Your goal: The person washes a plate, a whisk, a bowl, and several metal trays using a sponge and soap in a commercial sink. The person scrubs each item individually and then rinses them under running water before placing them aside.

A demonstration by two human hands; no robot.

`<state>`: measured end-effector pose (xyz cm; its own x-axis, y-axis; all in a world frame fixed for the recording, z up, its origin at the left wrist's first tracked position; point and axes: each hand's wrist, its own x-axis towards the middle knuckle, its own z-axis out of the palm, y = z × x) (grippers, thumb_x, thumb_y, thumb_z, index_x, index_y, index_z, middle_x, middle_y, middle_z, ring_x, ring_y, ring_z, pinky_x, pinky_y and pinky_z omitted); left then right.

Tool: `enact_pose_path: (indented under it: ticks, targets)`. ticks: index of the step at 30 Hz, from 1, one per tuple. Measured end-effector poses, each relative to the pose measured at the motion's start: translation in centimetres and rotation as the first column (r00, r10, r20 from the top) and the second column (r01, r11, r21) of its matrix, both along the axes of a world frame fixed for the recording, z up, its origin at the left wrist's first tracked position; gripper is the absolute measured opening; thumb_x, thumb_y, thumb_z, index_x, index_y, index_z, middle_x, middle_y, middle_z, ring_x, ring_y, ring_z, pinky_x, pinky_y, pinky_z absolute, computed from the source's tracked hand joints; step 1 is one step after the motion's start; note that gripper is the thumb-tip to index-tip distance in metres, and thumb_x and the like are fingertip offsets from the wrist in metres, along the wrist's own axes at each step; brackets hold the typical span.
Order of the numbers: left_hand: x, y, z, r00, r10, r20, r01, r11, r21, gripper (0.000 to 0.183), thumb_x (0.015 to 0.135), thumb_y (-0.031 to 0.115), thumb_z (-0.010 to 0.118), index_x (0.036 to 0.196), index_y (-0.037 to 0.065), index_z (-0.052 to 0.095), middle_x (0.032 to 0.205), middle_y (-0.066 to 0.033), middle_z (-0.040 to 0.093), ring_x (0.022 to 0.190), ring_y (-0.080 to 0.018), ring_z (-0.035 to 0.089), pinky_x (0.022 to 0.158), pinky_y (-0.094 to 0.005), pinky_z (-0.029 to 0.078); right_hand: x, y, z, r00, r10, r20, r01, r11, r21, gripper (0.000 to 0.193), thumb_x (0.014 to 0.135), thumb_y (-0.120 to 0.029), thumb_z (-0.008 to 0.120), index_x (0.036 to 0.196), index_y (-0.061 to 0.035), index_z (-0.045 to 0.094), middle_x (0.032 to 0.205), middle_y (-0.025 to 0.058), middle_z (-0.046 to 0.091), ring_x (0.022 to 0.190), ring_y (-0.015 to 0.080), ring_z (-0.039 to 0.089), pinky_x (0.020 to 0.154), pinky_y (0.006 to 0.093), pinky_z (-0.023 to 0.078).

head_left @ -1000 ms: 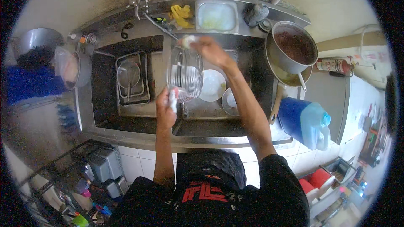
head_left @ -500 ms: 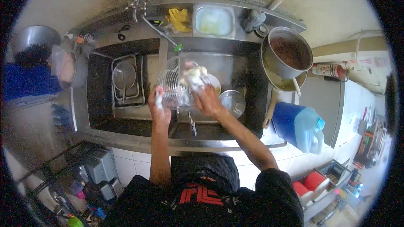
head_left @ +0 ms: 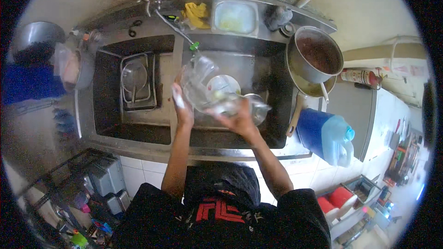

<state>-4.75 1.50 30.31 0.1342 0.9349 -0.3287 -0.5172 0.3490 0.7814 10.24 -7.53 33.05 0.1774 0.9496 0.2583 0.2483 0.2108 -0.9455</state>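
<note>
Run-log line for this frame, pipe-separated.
left hand: holding clear container | right hand: at container's near-right side, grip blurred | beneath: right basin, white plate inside | beyond: green-tipped faucet

Black T-shirt [head_left: 281, 226], short sleeves [head_left: 302, 203], red print [head_left: 220, 210]

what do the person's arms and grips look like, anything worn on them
Short black sleeves leave both forearms bare. The left grip looks ungloved, with a white patch on it; the right grip is blurred but also looks ungloved.
</note>
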Motion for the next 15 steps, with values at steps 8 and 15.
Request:
enact_pose_path:
  ticks: [8, 15]
  targets:
    - [-0.3, -5.2, -2.2, 0.899, 0.077, -0.432, -0.040, 0.995, 0.093, 0.056, 0.076, -0.001, 0.047, 0.130, 0.002, 0.036, 0.125, -0.0127, 0.044, 0.113, -0.0231, 0.045, 0.096, -0.0351, 0.037, -2.5, -1.9, -3.2, 0.497, 0.575, 0.650, -0.408, 0.816, -0.409, 0.047, 0.076, -0.009, 0.053, 0.122, -0.0086, 0.041, 0.103, 0.0226, 0.057, 0.095, 0.0362, 0.056, 0.083, 0.0435, 0.045]
    - [-2.2, -3.6, -2.6, 0.750, 0.285, -0.597, -0.083, 0.936, 0.343, 0.041, 0.075, -0.009, 0.044, 0.113, -0.001, 0.057, 0.110, -0.0138, 0.059, 0.099, -0.0231, 0.057, 0.090, -0.0325, 0.043, 1.5, -2.3, -6.0, 0.919, 0.376, 0.120, -0.229, 0.755, -0.615, 0.027, 0.084, -0.013, 0.047, 0.108, -0.0009, 0.044, 0.094, 0.0242, 0.054, 0.089, 0.0353, 0.055, 0.074, 0.0426, 0.046]
